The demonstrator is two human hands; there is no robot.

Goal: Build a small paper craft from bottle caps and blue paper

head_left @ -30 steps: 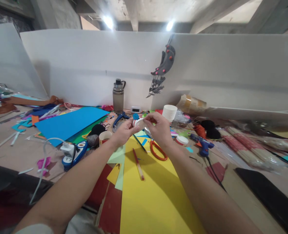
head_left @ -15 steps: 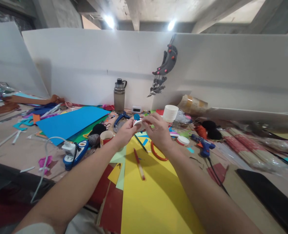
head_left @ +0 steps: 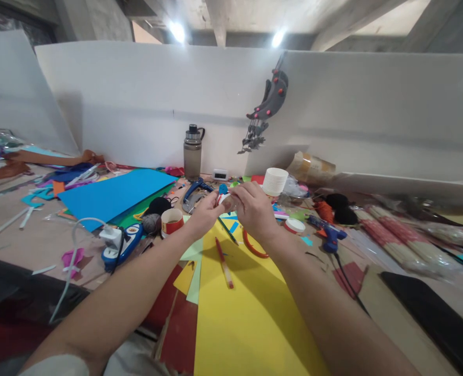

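Both my hands meet above the far end of a yellow paper sheet (head_left: 247, 313). My left hand (head_left: 204, 213) and my right hand (head_left: 253, 209) pinch a small white paper cup with red trim (head_left: 223, 199) between their fingertips, fingers closed on it. A small blue cut-out (head_left: 223, 188) sticks up just behind the cup. Under my hands lie a red pencil (head_left: 224, 266), a dark pencil (head_left: 227, 231) and orange-handled scissors (head_left: 253, 248). Most of the cup is hidden by my fingers.
A stack of white cups (head_left: 274, 181), a grey bottle (head_left: 193, 152) and a blue paper sheet (head_left: 112, 196) lie beyond. A blue glue gun (head_left: 327, 234) with its cord is to the right, a red-rimmed cup (head_left: 172, 221) and a white plug (head_left: 112, 237) to the left. White boards wall the back.
My hands have stayed together on the small cup, the fingers closing in more tightly around it. The view has shifted slightly.
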